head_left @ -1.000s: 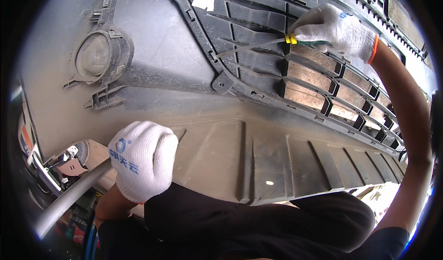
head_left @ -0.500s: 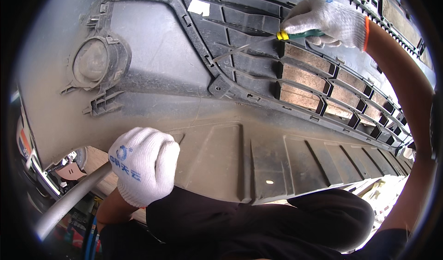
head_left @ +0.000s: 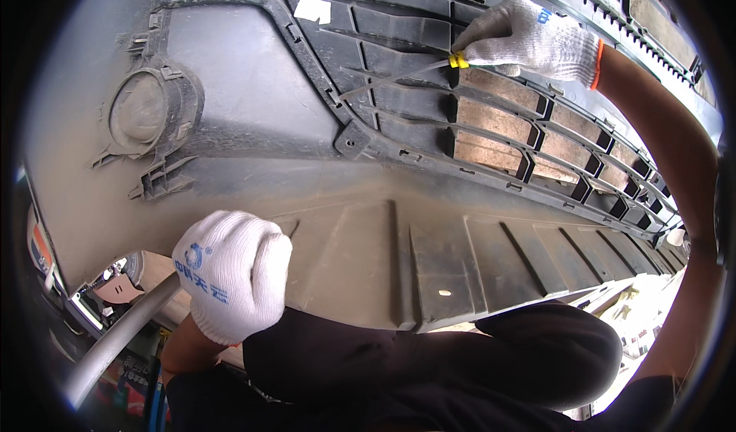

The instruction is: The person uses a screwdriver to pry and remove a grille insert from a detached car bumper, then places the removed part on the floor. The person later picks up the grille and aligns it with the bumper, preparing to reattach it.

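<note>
A large, dusty dark-grey car bumper cover (head_left: 330,271) lies before me, with a black grille (head_left: 399,98) set into it. My right hand (head_left: 529,41), in a white knit glove with an orange cuff, is closed around a flat-bladed screwdriver (head_left: 406,72). Its yellow collar and long metal shaft show; the grip is mostly hidden by the glove. The shaft's tip meets a clip slot on the grille's left border. My left hand (head_left: 234,275), gloved too, is closed in a fist over the bumper's near edge. What its fingers hold, if anything, is hidden.
A round lamp housing (head_left: 139,114) sits on the left of the bumper. One metal tube (head_left: 123,336) runs from lower left toward my left hand and passes out of sight there. White tape (head_left: 313,9) sticks to the grille. My bent knee (head_left: 552,355) is at the near edge.
The whole scene has shifted slightly left in the view. My right glove now covers the green screwdriver handle that showed before. The tip stays at the same slot; the left fist keeps its place.
</note>
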A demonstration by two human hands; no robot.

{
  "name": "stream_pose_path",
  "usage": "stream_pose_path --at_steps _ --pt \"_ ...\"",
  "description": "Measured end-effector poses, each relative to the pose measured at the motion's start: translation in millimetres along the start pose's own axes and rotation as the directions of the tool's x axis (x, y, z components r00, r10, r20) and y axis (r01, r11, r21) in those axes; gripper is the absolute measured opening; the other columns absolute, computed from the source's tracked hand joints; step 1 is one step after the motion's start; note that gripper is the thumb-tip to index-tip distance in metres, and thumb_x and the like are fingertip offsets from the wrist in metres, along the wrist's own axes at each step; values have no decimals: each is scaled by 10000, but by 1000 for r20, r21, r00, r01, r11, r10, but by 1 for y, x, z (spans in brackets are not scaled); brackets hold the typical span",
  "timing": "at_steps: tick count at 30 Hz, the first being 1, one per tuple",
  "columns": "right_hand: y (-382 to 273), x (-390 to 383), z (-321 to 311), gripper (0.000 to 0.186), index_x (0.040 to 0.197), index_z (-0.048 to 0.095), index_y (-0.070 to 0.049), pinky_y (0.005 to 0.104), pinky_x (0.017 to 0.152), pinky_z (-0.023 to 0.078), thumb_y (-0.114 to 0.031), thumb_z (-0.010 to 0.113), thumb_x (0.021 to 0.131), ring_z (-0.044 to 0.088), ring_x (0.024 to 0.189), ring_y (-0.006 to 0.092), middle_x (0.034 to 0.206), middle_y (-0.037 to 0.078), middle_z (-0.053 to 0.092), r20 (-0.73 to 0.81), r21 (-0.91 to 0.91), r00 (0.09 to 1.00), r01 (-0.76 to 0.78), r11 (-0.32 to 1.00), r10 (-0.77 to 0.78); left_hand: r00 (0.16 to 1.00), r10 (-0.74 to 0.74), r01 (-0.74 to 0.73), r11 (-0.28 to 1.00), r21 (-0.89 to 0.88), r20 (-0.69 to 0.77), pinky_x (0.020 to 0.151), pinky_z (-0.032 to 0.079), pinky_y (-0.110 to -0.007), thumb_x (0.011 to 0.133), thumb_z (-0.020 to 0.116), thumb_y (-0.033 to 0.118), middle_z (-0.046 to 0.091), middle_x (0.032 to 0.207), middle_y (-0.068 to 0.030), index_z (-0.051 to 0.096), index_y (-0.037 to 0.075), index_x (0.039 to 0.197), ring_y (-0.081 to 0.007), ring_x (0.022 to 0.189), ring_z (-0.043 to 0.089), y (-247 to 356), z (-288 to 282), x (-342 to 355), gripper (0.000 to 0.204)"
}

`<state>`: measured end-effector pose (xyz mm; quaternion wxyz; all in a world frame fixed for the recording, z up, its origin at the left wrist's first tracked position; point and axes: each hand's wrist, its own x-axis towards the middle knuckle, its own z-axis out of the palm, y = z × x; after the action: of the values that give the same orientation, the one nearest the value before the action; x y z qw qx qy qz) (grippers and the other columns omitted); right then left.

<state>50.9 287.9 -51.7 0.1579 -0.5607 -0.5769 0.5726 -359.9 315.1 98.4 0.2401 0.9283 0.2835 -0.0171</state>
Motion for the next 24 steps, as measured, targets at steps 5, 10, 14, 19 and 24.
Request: stream_pose_path --at_steps 5,10,14,19,24 --pt "-6 -3 9 345 1213 794 -44 294 810 615 -295 765 978 751 886 164 1046 115 804 -62 -85 998 25 996 -30 1000 -9 9 1000 -5 26 593 492 -434 811 675 64 667 725 -126 674 32 771 -352 627 624 -1 -1 0 51" --pt "-34 -23 22 328 1171 811 -71 325 818 622 -316 794 955 767 885 196 1040 122 811 -180 -243 961 164 956 -210 996 56 -61 996 68 70 594 492 -433 808 680 73 663 721 -129 678 35 774 -353 626 623 1 -3 1 51" --pt "-40 -17 5 355 1172 805 -64 295 679 586 -352 768 968 720 758 158 961 109 789 -135 -233 972 159 959 -194 998 -30 30 1000 -6 48 591 493 -433 807 683 78 665 718 -125 672 35 766 -351 622 622 3 -3 2 60" --pt "-22 4 -6 478 1306 679 -21 191 305 290 -399 712 1016 435 397 34 648 10 593 227 442 825 -561 700 518 999 -8 8 1000 -2 35 592 498 -429 817 689 79 671 720 -122 682 29 777 -351 620 622 0 -4 3 64" --pt "-24 2 4 441 1214 756 -22 228 410 406 -407 722 1003 541 493 65 722 45 686 101 240 927 -375 895 362 997 3 -5 1000 30 79 603 510 -432 829 684 56 677 742 -129 687 23 795 -355 629 630 -3 -5 0 47"
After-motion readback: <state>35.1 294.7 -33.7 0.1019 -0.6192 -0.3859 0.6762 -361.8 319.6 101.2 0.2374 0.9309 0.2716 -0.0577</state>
